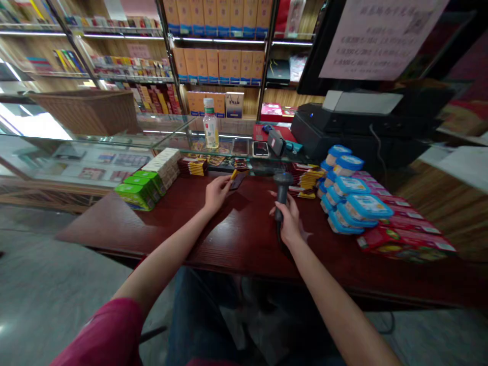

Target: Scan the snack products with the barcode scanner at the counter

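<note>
My right hand (288,216) is closed round the handle of a dark barcode scanner (282,187), whose head points away from me over the red-brown counter (190,229). My left hand (217,192) pinches a small dark packet with a yellow edge (236,178), held just above the counter in front of the scanner. Stacks of similar dark and yellow packets (193,166) lie behind it.
Green boxes (139,189) and a white row of boxes (165,165) sit at the left. Blue-lidded tubs (348,195) and red packets (404,229) lie at the right. A bottle (210,123) stands on the glass case; a black register (343,127) stands behind.
</note>
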Action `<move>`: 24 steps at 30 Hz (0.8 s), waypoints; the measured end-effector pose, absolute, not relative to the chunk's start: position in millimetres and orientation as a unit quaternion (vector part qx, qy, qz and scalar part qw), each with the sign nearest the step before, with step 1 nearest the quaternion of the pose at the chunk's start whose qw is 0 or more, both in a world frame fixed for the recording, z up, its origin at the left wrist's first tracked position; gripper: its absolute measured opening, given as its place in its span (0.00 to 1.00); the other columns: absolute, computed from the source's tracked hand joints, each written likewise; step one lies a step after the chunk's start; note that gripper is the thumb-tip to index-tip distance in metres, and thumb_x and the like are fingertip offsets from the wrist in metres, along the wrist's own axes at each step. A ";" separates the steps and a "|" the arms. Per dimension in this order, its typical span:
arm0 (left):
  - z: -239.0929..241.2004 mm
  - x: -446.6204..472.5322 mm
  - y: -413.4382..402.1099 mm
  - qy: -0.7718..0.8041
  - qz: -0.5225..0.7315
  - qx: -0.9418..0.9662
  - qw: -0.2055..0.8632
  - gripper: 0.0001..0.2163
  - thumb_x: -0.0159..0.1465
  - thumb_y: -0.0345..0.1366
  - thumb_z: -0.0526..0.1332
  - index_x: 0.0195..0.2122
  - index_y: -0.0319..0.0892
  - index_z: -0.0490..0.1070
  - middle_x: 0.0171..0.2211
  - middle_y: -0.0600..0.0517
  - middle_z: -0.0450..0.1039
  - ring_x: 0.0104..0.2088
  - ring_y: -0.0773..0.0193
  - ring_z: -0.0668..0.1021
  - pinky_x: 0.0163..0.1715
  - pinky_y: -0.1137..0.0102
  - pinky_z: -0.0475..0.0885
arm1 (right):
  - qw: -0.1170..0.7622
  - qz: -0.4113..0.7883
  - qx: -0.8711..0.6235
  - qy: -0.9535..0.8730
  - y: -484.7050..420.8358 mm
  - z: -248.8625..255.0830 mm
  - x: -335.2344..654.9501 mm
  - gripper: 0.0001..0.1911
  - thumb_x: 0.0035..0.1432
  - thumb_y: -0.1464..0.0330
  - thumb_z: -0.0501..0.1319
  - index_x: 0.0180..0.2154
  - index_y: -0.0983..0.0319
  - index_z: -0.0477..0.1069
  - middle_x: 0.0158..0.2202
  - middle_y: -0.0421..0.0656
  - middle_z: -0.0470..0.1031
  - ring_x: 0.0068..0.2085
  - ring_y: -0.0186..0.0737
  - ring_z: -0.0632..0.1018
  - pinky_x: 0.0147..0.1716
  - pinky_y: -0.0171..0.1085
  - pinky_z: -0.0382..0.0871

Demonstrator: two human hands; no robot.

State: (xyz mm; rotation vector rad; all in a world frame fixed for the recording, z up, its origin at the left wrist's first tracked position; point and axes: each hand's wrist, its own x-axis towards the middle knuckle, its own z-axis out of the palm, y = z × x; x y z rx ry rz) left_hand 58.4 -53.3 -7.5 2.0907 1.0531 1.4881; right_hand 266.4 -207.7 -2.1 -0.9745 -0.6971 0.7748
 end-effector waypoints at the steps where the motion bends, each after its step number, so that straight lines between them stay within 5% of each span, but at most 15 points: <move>1: -6.9 73.9 -61.3 0.350 0.512 0.768 0.159 0.11 0.71 0.34 0.64 0.51 0.44 0.82 0.49 0.48 0.85 0.47 0.59 0.85 0.50 0.68 0.78 | 0.763 0.339 -0.453 -0.312 -217.9 -3.1 278.1 0.29 0.49 0.64 0.71 0.54 0.57 0.69 0.51 0.45 0.83 0.22 0.29 0.72 0.22 0.34 0.68; 8: 14.7 207.5 -104.2 0.295 0.322 0.899 0.012 0.17 0.75 0.37 0.60 0.64 0.52 0.74 0.58 0.49 0.80 0.50 0.59 0.86 0.42 0.71 0.78 | 0.747 0.282 -0.517 -0.310 -289.4 -10.9 332.1 0.27 0.50 0.64 0.73 0.51 0.56 0.69 0.47 0.42 0.82 0.21 0.28 0.70 0.20 0.34 0.68; 13: 13.1 282.6 -118.6 0.268 0.198 0.942 -0.046 0.16 0.75 0.30 0.56 0.61 0.44 0.76 0.56 0.43 0.81 0.52 0.55 0.85 0.47 0.67 0.80 | 0.764 0.266 -0.507 -0.299 -305.4 -11.2 338.6 0.22 0.52 0.65 0.70 0.49 0.57 0.71 0.48 0.43 0.81 0.21 0.27 0.69 0.19 0.33 0.66; 24: -21.5 263.9 -92.3 0.220 0.316 0.921 0.052 0.23 0.74 0.28 0.54 0.70 0.41 0.66 0.72 0.44 0.65 0.72 0.60 0.67 0.73 0.62 0.63 | 0.733 0.306 -0.511 -0.328 -305.9 -7.9 335.1 0.25 0.53 0.63 0.72 0.51 0.56 0.70 0.51 0.46 0.81 0.23 0.29 0.70 0.22 0.36 0.68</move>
